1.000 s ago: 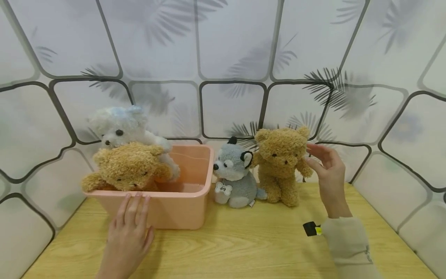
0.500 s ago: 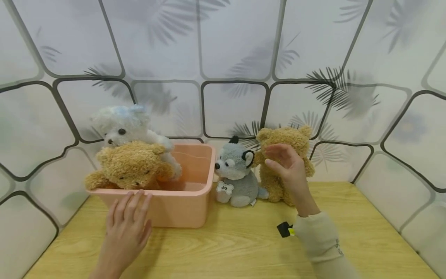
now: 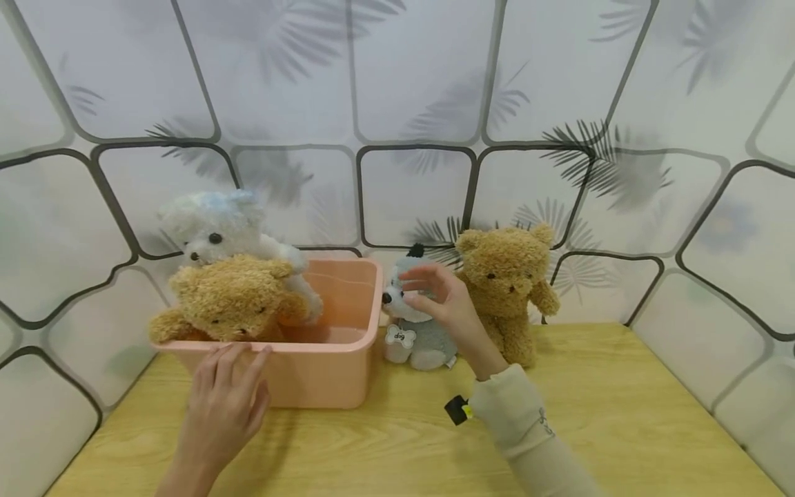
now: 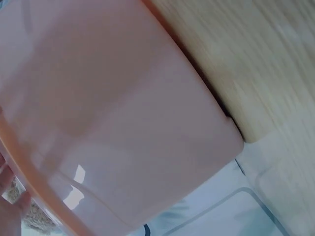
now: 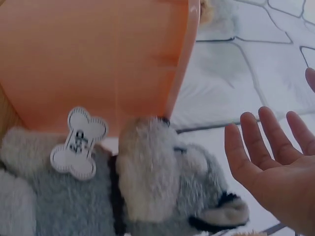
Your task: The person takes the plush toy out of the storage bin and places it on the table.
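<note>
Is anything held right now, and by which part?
Right hand: nothing held. Left hand: fingers on the near rim of the pink rectangular plastic bin; whether they grip it, I can't tell.

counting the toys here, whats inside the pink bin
The pink bin holds a brown teddy bear, with a white plush behind it. The bear's lower body, and anything under both toys, is covered and cannot be seen.
</note>
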`<action>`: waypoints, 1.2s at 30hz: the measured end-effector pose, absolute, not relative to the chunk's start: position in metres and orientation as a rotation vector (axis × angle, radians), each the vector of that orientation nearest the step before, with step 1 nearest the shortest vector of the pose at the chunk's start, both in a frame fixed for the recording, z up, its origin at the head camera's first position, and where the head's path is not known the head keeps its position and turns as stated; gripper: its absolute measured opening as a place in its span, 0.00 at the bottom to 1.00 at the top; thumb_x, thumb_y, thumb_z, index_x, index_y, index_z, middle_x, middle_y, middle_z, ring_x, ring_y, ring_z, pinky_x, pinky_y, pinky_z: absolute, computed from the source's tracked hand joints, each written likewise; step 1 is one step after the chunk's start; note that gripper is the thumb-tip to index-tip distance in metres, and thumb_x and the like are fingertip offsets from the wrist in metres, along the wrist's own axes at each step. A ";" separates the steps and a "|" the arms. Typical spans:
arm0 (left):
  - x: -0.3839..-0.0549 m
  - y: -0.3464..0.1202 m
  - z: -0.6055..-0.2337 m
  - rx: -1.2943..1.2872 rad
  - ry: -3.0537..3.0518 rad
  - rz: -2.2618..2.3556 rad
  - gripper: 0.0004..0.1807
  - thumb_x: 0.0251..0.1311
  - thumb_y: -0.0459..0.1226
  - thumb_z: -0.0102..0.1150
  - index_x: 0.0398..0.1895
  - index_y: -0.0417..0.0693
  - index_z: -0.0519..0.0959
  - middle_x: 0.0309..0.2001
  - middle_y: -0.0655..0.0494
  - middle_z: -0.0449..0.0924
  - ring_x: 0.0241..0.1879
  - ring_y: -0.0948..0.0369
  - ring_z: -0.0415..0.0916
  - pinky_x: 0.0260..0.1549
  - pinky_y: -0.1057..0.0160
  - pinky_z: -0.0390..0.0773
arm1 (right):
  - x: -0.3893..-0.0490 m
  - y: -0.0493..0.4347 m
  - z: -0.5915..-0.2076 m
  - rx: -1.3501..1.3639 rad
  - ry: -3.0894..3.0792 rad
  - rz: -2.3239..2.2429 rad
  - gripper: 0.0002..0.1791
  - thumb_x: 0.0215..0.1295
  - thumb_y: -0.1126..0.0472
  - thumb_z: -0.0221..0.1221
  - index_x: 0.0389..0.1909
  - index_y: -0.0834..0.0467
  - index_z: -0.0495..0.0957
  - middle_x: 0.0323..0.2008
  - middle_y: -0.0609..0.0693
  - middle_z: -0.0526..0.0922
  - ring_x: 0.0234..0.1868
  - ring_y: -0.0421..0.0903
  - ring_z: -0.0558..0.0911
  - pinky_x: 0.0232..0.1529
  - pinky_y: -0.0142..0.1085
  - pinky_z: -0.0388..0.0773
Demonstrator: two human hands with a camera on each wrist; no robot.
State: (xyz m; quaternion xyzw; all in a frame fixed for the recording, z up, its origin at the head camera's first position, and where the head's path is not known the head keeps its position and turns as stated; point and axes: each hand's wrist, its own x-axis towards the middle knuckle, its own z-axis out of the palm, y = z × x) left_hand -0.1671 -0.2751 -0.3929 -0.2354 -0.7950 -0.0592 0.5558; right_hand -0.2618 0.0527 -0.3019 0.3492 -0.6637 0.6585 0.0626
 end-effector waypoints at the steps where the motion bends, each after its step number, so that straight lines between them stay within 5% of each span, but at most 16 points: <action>1: -0.167 -0.276 -0.393 -0.567 -1.878 -0.142 0.22 0.69 0.41 0.41 0.51 0.36 0.81 0.47 0.30 0.74 0.45 0.33 0.70 0.54 0.38 0.68 | -0.262 0.049 -0.301 1.067 -2.005 2.003 0.21 0.67 0.73 0.58 0.61 0.71 0.70 0.58 0.67 0.77 0.59 0.63 0.76 0.55 0.46 0.79; 5: -0.167 -0.278 -0.392 -0.593 -1.887 -0.140 0.23 0.69 0.42 0.41 0.51 0.36 0.82 0.46 0.31 0.74 0.44 0.34 0.71 0.54 0.39 0.68 | -0.261 0.032 -0.297 1.064 -2.053 2.068 0.21 0.69 0.71 0.57 0.62 0.70 0.68 0.60 0.68 0.75 0.60 0.63 0.75 0.56 0.56 0.78; 12: -0.162 -0.283 -0.389 -0.614 -1.959 -0.134 0.25 0.72 0.43 0.39 0.53 0.36 0.81 0.48 0.31 0.73 0.46 0.35 0.70 0.74 0.55 0.52 | -0.261 0.004 -0.288 0.995 -2.181 2.107 0.21 0.71 0.67 0.59 0.62 0.66 0.70 0.60 0.64 0.77 0.60 0.59 0.77 0.42 0.36 0.79; 16: -0.164 -0.283 -0.391 -0.612 -1.951 -0.148 0.25 0.72 0.44 0.39 0.53 0.36 0.81 0.48 0.31 0.73 0.46 0.35 0.70 0.73 0.55 0.53 | -0.263 -0.013 -0.282 0.967 -2.172 2.173 0.20 0.70 0.68 0.59 0.60 0.67 0.71 0.58 0.65 0.78 0.56 0.58 0.79 0.56 0.48 0.79; 23: -0.163 -0.283 -0.392 -0.587 -1.951 -0.147 0.25 0.72 0.45 0.38 0.52 0.37 0.81 0.46 0.31 0.73 0.44 0.35 0.69 0.54 0.41 0.65 | -0.265 -0.045 -0.271 0.878 -2.286 2.231 0.17 0.68 0.67 0.61 0.56 0.68 0.73 0.53 0.62 0.81 0.51 0.52 0.81 0.50 0.44 0.83; 36: -0.160 -0.280 -0.390 -0.567 -2.012 -0.126 0.25 0.73 0.44 0.37 0.53 0.36 0.80 0.46 0.30 0.71 0.45 0.34 0.68 0.58 0.42 0.62 | -0.278 -0.077 -0.267 0.694 -2.497 2.218 0.22 0.68 0.62 0.64 0.59 0.65 0.74 0.53 0.55 0.79 0.57 0.60 0.79 0.50 0.48 0.82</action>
